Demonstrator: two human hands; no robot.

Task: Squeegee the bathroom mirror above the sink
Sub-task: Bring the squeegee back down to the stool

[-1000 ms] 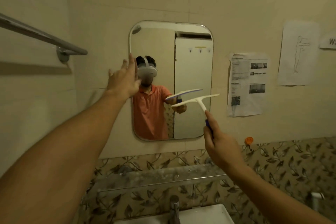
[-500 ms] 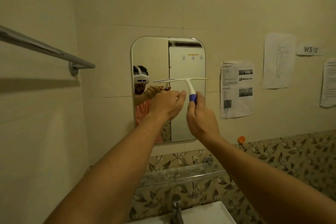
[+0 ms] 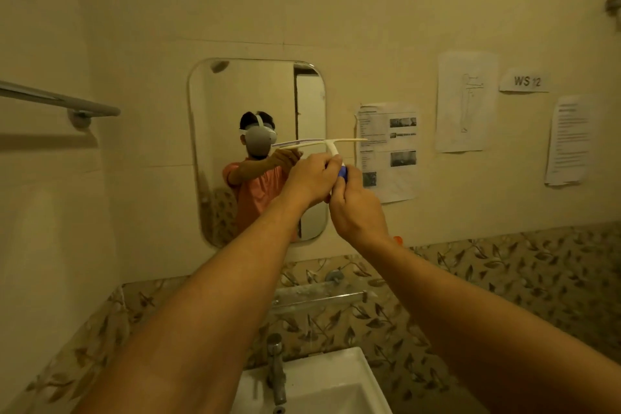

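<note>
head view: both bare forearms reach up from 6 o'clock towards the mirror (image 3: 242, 94), and the hands meet in front of its 4 o'clock part. the squeegee (image 3: 327, 144) is held there, a white t-shape with a blue grip. its blade lies nearly level. the blade's left end is over the glass and its right end juts past the mirror's 3 o'clock edge, in front of a printed sheet (image 3: 389, 151) taped to the wall. whether the blade touches the glass cannot be told.

the right hand (image 3: 356, 208) is closed in a fist round the blue grip, thumb on top, with the white stem rising from it towards 12 o'clock. the left hand (image 3: 311, 178) sits just beside it at 9 o'clock, its fingers curled onto the stem just above the grip, touching the right hand.

the mirror reflects the person with arms raised. a towel rail (image 3: 60, 101) runs along the wall at 9 o'clock. at 6 o'clock a tap (image 3: 276, 366) stands over the white sink (image 3: 353, 376). a glass shelf (image 3: 319, 294) sits between the mirror and the tap.
</note>
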